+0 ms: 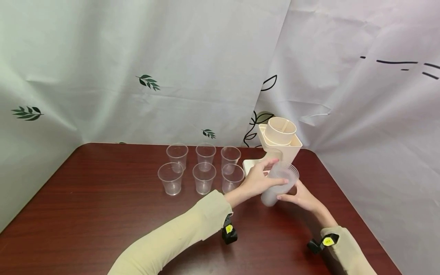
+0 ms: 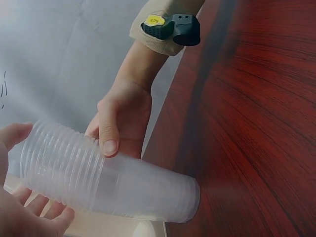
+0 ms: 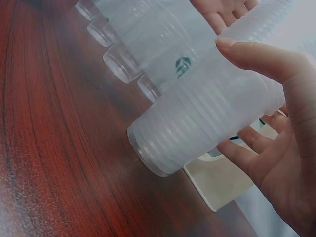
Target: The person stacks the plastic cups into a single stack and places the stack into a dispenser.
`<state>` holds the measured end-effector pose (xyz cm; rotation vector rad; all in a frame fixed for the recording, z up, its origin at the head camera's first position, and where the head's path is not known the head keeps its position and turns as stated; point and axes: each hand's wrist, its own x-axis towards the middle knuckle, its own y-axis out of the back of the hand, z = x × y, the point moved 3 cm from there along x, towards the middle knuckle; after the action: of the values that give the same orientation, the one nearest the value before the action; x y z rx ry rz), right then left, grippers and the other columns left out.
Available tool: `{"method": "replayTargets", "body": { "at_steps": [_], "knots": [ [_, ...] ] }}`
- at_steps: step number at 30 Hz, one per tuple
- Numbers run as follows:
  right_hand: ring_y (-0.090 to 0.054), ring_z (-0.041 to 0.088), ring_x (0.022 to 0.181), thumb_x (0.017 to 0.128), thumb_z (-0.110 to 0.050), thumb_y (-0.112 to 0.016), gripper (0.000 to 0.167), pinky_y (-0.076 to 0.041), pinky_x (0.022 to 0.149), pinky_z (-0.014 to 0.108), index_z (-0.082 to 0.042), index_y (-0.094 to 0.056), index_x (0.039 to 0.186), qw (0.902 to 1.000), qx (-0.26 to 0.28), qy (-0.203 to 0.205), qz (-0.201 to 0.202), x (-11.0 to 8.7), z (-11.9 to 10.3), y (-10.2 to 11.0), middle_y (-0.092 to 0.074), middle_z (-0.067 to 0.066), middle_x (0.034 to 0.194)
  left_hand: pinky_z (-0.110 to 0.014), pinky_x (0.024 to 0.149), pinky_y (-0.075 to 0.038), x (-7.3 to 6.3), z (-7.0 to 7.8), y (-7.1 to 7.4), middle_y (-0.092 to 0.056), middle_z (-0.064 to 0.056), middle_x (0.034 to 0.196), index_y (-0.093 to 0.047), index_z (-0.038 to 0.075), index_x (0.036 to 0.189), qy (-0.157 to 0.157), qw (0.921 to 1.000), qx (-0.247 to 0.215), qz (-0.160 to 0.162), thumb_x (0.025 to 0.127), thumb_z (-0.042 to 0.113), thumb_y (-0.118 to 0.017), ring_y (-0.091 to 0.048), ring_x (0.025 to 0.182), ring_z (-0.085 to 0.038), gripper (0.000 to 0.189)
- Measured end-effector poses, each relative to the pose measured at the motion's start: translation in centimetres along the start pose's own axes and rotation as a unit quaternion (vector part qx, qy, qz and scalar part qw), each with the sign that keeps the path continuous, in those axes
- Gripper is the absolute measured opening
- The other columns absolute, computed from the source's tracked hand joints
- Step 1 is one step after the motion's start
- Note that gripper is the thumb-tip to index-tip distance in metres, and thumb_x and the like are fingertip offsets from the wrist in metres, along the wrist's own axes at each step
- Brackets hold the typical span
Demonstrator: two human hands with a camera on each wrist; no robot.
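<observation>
A nested stack of clear plastic cups (image 1: pixel 271 194) is held tilted over the table, rims up toward the right in the head view. My right hand (image 1: pixel 303 196) grips the stack from the right, its thumb (image 3: pixel 256 59) lying across the cups in the right wrist view. At the rim end, my left hand (image 1: pixel 259 179) holds the stack between thumb and fingers; those fingers (image 2: pixel 49 210) lie along the ridged rims in the left wrist view. Behind the hands stands a cream-coloured dispenser (image 1: pixel 288 152) with a round tube on top, partly hidden by the left hand and cups.
Several single clear cups stand upright in two rows left of the hands, among them a front left cup (image 1: pixel 172 183) and a back left cup (image 1: pixel 177 152). The dark red wooden table (image 1: pixel 103 198) reaches to a pale curtain (image 1: pixel 172 57) with leaf prints.
</observation>
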<state>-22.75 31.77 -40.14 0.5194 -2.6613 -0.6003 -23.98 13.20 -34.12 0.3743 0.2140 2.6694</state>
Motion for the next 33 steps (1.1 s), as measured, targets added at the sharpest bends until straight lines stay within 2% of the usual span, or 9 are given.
{"method": "replayTargets", "body": {
  "at_steps": [9, 21, 26, 33],
  "knots": [
    [-0.055, -0.003, 0.111, 0.08, 0.007, -0.068, 0.071, -0.047, 0.09, 0.013, 0.006, -0.031, 0.14, 0.9999, 0.005, 0.013, -0.008, 0.1, 0.0, 0.0, -0.051, -0.017, 0.128, -0.023, 0.098, -0.048, -0.1, 0.0, 0.1, -0.058, -0.004, 0.137, -0.052, 0.005, 0.136, -0.005, 1.0, 0.007, 0.004, 0.078, 0.021, -0.079, -0.059, 0.119, -0.017, 0.066],
    [-0.055, -0.002, 0.112, 0.079, 0.008, -0.068, 0.071, -0.048, 0.09, 0.014, 0.0, -0.033, 0.141, 0.9998, 0.014, 0.013, -0.009, 0.1, -0.2, -0.1, -0.051, -0.015, 0.129, -0.025, 0.099, -0.049, -0.4, 0.0, 0.4, -0.058, -0.003, 0.137, -0.054, 0.009, 0.136, -0.004, 0.9998, 0.007, 0.016, 0.075, 0.022, -0.082, -0.059, 0.12, -0.018, 0.068],
    [-0.057, -0.002, 0.11, 0.079, 0.011, -0.067, 0.069, -0.049, 0.089, 0.015, -0.001, -0.034, 0.139, 0.9991, 0.027, 0.026, -0.02, 0.1, -0.2, -0.1, -0.053, -0.015, 0.127, -0.03, 0.101, -0.048, -0.8, 0.1, 1.0, -0.059, -0.006, 0.136, -0.054, 0.009, 0.135, -0.003, 0.9997, 0.001, 0.026, 0.075, 0.021, -0.083, -0.059, 0.12, -0.022, 0.068],
    [-0.058, 0.0, 0.107, 0.079, 0.012, -0.067, 0.068, -0.05, 0.088, 0.015, -0.012, -0.039, 0.136, 0.9987, 0.037, 0.026, -0.025, 0.2, -0.2, 0.1, -0.057, -0.015, 0.122, -0.039, 0.102, -0.048, -1.4, 0.4, 2.5, -0.061, -0.006, 0.132, -0.056, 0.01, 0.134, -0.004, 0.999, -0.007, 0.045, 0.074, 0.018, -0.083, -0.06, 0.118, -0.024, 0.066]
  ]
}}
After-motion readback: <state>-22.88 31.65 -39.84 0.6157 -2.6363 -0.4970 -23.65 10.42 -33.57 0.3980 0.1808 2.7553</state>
